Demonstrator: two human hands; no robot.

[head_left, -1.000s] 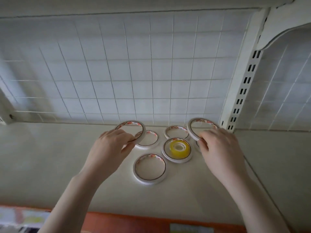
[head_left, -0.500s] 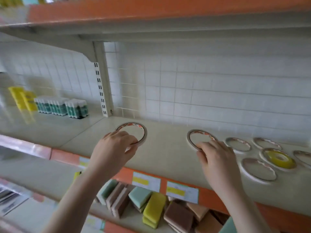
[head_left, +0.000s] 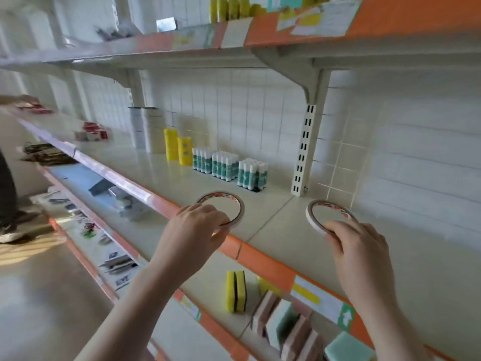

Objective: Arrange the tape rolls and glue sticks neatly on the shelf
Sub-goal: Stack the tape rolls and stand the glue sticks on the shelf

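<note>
We hold one tape roll in each hand above the beige shelf (head_left: 273, 225). Our left hand (head_left: 192, 238) pinches the near rim of the left tape roll (head_left: 240, 204), thumb below and fingers curled over the top, so the thin ring stands tilted with its open centre facing us, above the shelf's orange front edge (head_left: 263, 261). Our right hand (head_left: 361, 254) grips the right tape roll (head_left: 312, 217) the same way at its near rim, fingers curled round the band; that ring hangs over the shelf surface, to the right of the white slotted upright (head_left: 303, 152) that stands against the tiled back wall.

We take that upright as our landmark. Just to the left of it, at the back of the shelf, the glue sticks (head_left: 252, 173) stand upright in three tight blocks, white caps up and teal labels facing out. Farther left of the upright, beside the glue sticks, stand two yellow packs (head_left: 178, 149), and beyond those a tall pale stack (head_left: 147, 128), too blurred to name.

Below the upright, on the lower shelf, sponges (head_left: 276, 319) lie bunched in yellow, brown, pink and mint, one yellow sponge (head_left: 235, 291) standing on end apart from the rest.
</note>
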